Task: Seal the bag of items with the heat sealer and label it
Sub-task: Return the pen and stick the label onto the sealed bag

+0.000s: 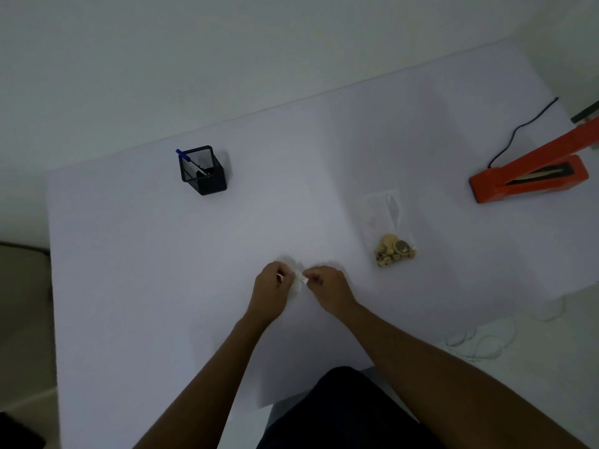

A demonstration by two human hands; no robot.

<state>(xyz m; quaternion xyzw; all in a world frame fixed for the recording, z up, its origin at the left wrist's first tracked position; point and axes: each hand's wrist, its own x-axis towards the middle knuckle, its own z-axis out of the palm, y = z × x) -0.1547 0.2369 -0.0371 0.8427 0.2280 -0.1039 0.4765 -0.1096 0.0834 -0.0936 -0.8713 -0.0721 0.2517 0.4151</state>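
A clear plastic bag (385,222) lies flat on the white table (162,270), with small tan and gold items bunched in its near end. An orange heat sealer (528,175) stands at the far right with its arm raised. Near the table's middle front, my left hand (270,291) and my right hand (327,286) pinch a small white label (299,277) between their fingertips. Both hands are well to the left of the bag.
A black mesh pen holder (202,171) with a blue pen (188,160) stands at the back left. The sealer's black cord (522,128) runs toward the back right. White cables (479,341) lie on the floor past the table's right edge.
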